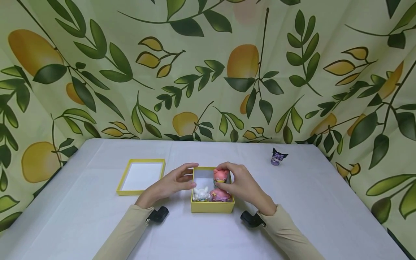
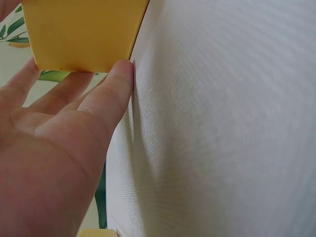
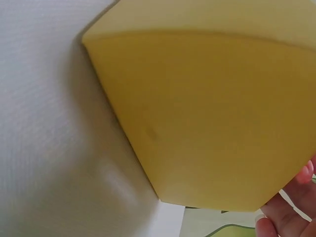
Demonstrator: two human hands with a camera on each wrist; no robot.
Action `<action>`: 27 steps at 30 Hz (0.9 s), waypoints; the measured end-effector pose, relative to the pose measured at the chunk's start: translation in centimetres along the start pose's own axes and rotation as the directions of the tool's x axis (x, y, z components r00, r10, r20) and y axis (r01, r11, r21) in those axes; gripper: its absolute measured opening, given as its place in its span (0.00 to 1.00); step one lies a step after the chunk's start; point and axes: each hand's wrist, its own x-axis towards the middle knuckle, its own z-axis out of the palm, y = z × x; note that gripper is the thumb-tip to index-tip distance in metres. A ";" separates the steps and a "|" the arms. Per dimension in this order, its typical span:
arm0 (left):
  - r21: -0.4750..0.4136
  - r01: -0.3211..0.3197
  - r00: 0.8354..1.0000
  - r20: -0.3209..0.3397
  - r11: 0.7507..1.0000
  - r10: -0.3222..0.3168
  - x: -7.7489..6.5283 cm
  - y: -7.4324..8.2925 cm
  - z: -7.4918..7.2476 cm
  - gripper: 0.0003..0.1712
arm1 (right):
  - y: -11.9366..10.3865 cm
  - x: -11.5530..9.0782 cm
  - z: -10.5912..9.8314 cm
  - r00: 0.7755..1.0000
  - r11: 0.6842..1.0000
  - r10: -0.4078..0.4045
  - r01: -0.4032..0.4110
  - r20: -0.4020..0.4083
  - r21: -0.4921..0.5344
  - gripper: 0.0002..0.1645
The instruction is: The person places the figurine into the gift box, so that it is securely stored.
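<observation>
A yellow open box point(image 1: 212, 207) stands on the table with several small figurines inside. A white figurine point(image 1: 201, 194) occupies its near left corner, and a pink and purple figurine point(image 1: 220, 195) lies at the near right. My right hand point(image 1: 244, 183) reaches over the right wall and pinches a pink eared figurine point(image 1: 220, 176) between thumb and fingers at the box's far right. Against the left wall, my left hand point(image 1: 175, 180) rests with extended fingers; the left wrist view shows fingertips point(image 2: 122, 69) touching the yellow wall point(image 2: 81, 37).
Left of the box lies a yellow-rimmed lid point(image 1: 140, 177), white inside up. A purple and black figurine point(image 1: 277, 157) stands at the back right of the white-covered table point(image 1: 201, 242). Behind hangs a leaf-patterned curtain point(image 1: 208, 47).
</observation>
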 end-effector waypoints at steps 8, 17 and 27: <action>-0.006 -0.004 1.000 0.003 1.000 0.004 0.1 -0.2 0.0 0.41 | 0.1 0.0 0.1 1.000 1.000 0.009 -0.009 0.016 -0.008 0.23; 0.003 0.002 1.000 0.000 1.000 -0.002 0.1 -0.2 0.0 0.41 | 0.1 0.0 0.0 0.999 0.999 0.015 -0.013 0.046 -0.030 0.24; -0.003 -0.012 1.000 0.005 1.000 0.012 0.2 -0.2 -0.1 0.40 | 0.7 0.2 0.0 0.997 0.997 -0.070 0.072 0.043 -0.028 0.24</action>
